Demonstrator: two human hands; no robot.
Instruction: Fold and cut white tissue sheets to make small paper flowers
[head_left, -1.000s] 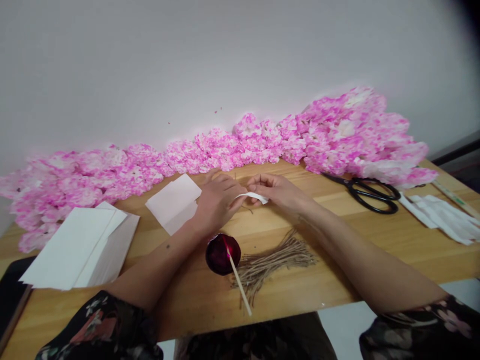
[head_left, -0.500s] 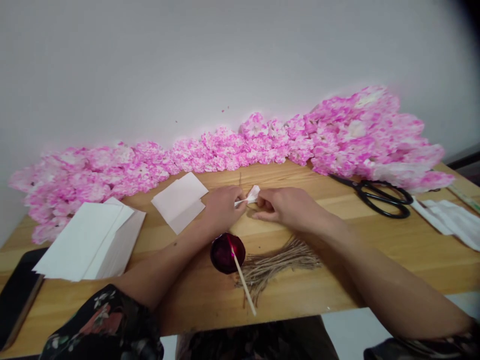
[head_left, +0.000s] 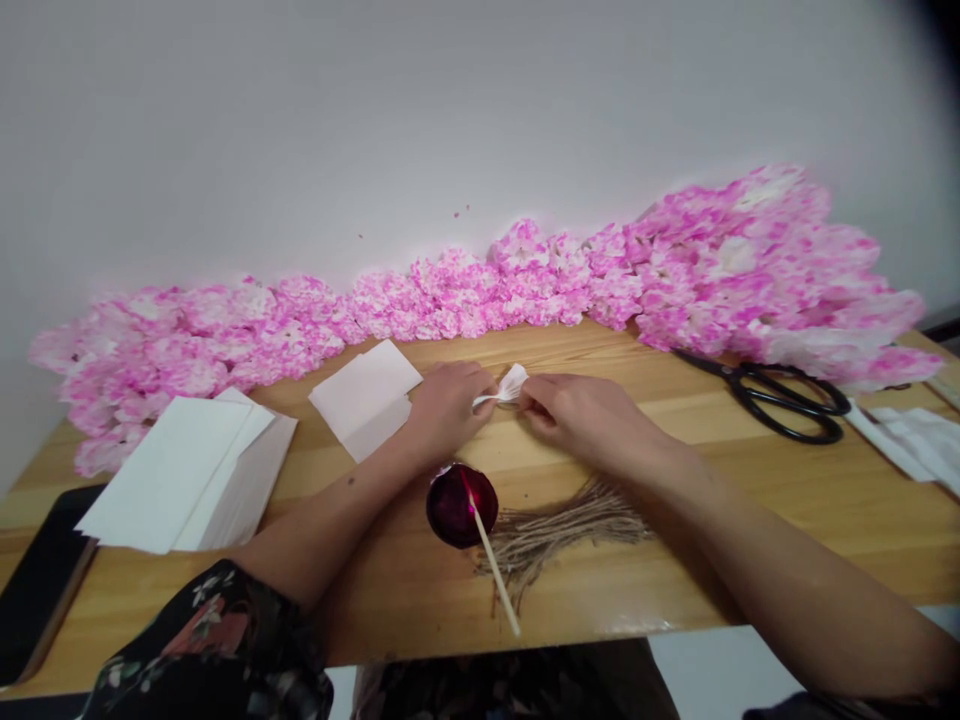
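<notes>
I have the left hand (head_left: 452,405) and right hand (head_left: 570,408) pinching a small white pleated paper piece (head_left: 513,384) between them over the pale-brown wooden table (head_left: 615,590): gathered, uncoloured. Finished-looking ruffled pink-and-white flowers (head_left: 457,295) line the grey wall (head_left: 450,120); flat white rectangular sheets (head_left: 172,470) lie unworked.

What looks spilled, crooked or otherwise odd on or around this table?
A few small reddish specks dot the pale wall above the pink flowers; they look like stray splashes, though I can't tell what they are. The stack of white sheets is askew, its top ones turned from those below. Nothing else stands out.
</notes>
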